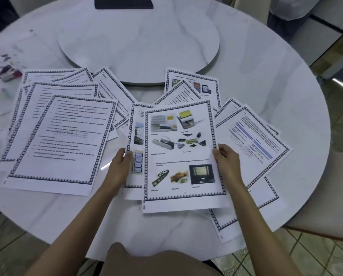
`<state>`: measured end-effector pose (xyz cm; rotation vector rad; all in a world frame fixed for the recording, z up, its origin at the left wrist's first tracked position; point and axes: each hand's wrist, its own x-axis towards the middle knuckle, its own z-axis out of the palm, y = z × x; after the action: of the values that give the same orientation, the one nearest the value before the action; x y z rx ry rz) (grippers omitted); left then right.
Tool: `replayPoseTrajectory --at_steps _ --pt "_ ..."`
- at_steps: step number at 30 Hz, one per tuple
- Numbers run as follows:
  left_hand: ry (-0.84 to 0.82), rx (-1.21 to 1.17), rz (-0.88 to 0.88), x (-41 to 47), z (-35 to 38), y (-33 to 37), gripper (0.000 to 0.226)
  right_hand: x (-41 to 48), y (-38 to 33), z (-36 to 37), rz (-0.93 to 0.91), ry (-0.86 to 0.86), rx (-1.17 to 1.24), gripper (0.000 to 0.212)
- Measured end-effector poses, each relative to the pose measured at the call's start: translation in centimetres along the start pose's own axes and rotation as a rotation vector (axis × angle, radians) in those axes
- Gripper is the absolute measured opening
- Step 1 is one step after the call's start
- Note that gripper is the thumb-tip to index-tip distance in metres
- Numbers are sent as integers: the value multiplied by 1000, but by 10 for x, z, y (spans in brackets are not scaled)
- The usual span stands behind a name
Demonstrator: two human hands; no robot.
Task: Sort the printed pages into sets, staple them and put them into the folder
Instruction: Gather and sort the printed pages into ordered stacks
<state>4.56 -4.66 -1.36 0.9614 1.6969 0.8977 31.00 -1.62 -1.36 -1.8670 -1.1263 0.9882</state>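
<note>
Several printed pages with dark patterned borders lie fanned over the near half of a round white marble table (286, 80). A text page (63, 140) tops the left pile. In the middle, a picture page (182, 152) with photos of devices is held at its right edge by my right hand (225, 162). My left hand (121, 166) grips the left edge of a second picture page (137, 148) lying partly under it. More text pages (252, 144) spread out to the right. A small dark red stapler (9, 73) sits at the far left.
A raised round turntable (138, 42) fills the table's centre. A dark flat object (124, 3) lies at the far edge. A pale chair seat (330, 192) stands at the right, above the tiled floor. Small blurred items lie near the stapler.
</note>
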Motion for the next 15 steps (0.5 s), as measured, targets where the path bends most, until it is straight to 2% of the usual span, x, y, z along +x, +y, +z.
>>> replayPoseTrajectory --at_steps 3,8,10,15 --pt "3 -46 -1 -1 3 3 29 -5 -7 15 -37 29 -32 21" --pt "-8 -19 -4 2 3 -3 10 -15 -11 36 -90 3 -71 18" --pt "2 8 0 3 0 -5 9 -17 -13 38 -124 -34 -64 14" --pt "86 130 46 5 -19 -5 25 -11 -11 16 -123 37 -15 17"
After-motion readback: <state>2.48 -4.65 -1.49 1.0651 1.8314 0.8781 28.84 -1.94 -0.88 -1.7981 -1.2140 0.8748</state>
